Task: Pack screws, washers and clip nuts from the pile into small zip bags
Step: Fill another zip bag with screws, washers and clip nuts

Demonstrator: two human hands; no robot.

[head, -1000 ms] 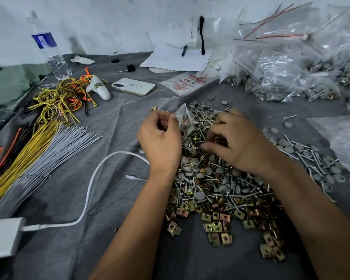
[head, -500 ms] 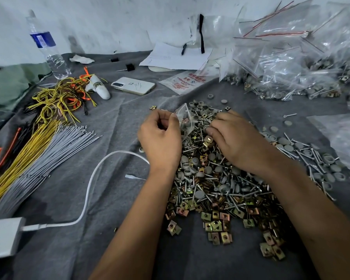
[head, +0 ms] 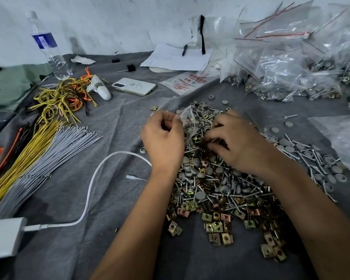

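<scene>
Bag (head: 187,120) sat pinched in your left hand (head: 163,138) at the pile's (head: 220,178) eleven o'clock edge, mouth apparently facing three o'clock so your right hand (head: 236,144) could feed it. Its long axis I couldn't tell. Right fingers curled among clip nuts (head: 216,223); its catch stayed hidden.

A makeshift packing workshop: hardware pile (head: 220,178), filled zip bags (head: 295,63), wire bundles (head: 28,158) on grey cloth (head: 113,122)

Non-task items on grey cloth (head: 113,122)

Far left: water bottle (head: 49,47), upright. Near it: tangled yellow and orange wires (head: 63,98), phone (head: 134,86) face down, papers (head: 178,58). Left edge: grey and yellow cable ties (head: 38,150). Near left: white charger (head: 2,237) with cable (head: 89,190).
</scene>
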